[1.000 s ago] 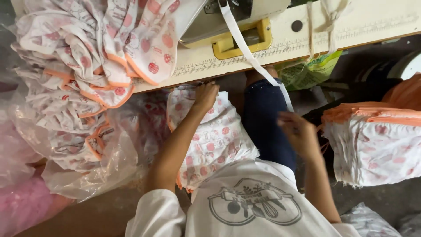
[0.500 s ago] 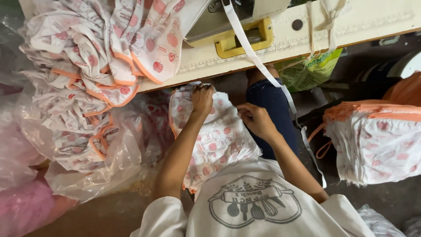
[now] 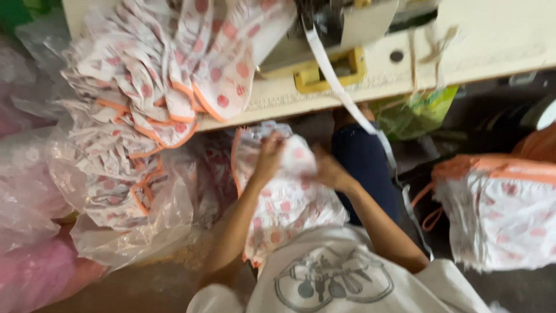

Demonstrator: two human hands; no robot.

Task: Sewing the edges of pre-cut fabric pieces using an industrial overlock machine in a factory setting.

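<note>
A clear crinkled plastic bag (image 3: 133, 226) sags at the lower left of the frame, holding white fabric pieces with red dots and orange trim (image 3: 124, 179); more of the same pieces spill over it from a heap (image 3: 174, 64) on the cream counter (image 3: 492, 40) at the top. A pink plastic bag (image 3: 35, 278) fills the bottom left corner, its contents not readable. A green plastic bag (image 3: 414, 113) hangs under the counter edge at upper centre right. At the right edge sits another bundle of white dotted cloth with an orange band (image 3: 498, 203).

In the centre, a white garment piece with red dots and an orange edge (image 3: 284, 197) lies across the person's lap, below the counter edge. The left hand (image 3: 269, 156) has its fingers clenched on the upper part of this piece, pinching the cloth. The right hand (image 3: 327, 168) meets it from the right, fingers pressed into the same fold; the blur hides how tightly they close. A white strap (image 3: 341, 93) runs diagonally down from the counter, just beside the right hand.
</note>
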